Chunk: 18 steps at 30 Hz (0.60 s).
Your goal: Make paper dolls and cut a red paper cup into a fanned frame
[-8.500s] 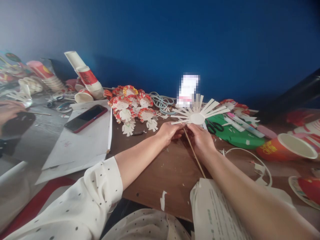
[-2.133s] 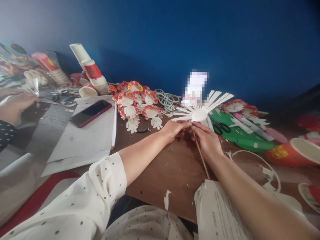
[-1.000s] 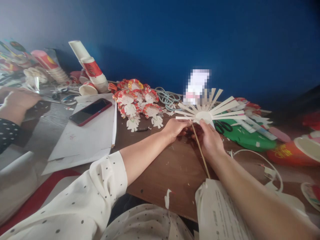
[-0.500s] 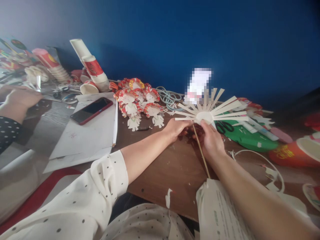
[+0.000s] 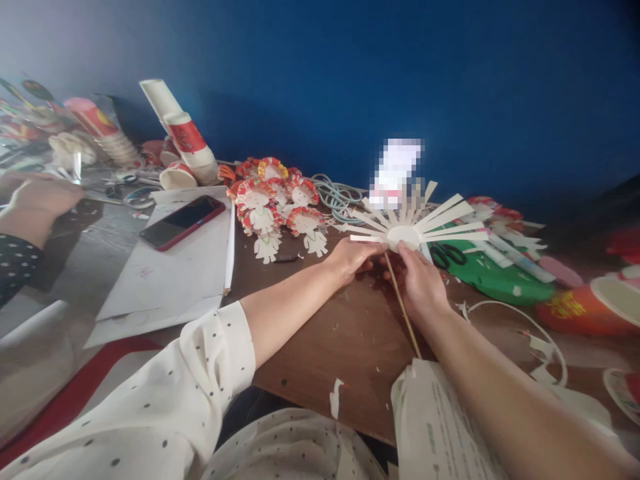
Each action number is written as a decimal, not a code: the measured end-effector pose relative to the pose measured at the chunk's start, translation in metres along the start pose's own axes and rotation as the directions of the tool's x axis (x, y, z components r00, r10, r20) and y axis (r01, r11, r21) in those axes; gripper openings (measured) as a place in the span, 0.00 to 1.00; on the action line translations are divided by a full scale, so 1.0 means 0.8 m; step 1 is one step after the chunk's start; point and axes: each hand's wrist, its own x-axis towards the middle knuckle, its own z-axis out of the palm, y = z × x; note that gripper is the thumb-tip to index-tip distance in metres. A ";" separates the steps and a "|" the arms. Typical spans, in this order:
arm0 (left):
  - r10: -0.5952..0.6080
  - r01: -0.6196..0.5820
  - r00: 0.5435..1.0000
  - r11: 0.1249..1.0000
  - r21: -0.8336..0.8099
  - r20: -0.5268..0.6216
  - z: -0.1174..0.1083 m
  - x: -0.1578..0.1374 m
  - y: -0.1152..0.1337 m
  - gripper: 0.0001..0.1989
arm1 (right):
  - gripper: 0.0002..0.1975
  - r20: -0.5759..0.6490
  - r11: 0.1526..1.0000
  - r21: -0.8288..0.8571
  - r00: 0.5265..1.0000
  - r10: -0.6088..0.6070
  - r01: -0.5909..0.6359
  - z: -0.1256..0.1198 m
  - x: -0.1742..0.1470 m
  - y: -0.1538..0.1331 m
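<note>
Over the brown table I hold a white paper cup (image 5: 404,235) whose wall is cut into strips that fan out round its disc-shaped bottom. My left hand (image 5: 354,259) grips it at the lower left edge, its fingers mostly hidden under the strips. The thumb of my right hand (image 5: 424,283) presses on the disc's lower edge, and the other fingers curl beneath. A thin wooden stick (image 5: 401,303) slants down from between my hands toward a printed white paper sleeve (image 5: 434,413). What holds the stick's upper end is hidden.
Paper figures with red frills (image 5: 277,200) stand left of my hands, near a phone (image 5: 184,222) on white card. Stacked paper cups (image 5: 193,147) lean behind it. Black-handled scissors (image 5: 449,255) and a green sheet (image 5: 500,277) lie right. Another person's hand (image 5: 43,193) is at far left.
The strips on the right of the cut cup have shifted slightly, and the disc faces me a little more. Both hands keep nearly the same place and grip.
</note>
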 end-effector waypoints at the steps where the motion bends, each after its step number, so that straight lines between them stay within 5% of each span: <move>1: -0.004 0.004 1.000 1.000 0.006 0.006 0.000 0.000 0.000 0.11 | 0.20 -0.005 0.999 0.022 1.000 0.029 -0.029 0.000 -0.001 -0.001; 4: -0.009 0.009 1.000 1.000 0.016 0.014 -0.001 0.002 0.001 0.12 | 0.16 -0.009 0.989 0.108 0.995 0.101 -0.099 0.002 -0.002 -0.005; 18: -0.023 0.024 1.000 1.000 0.019 -0.021 -0.001 0.004 0.004 0.09 | 0.14 0.099 0.984 0.163 0.994 0.049 -0.065 0.009 -0.006 -0.010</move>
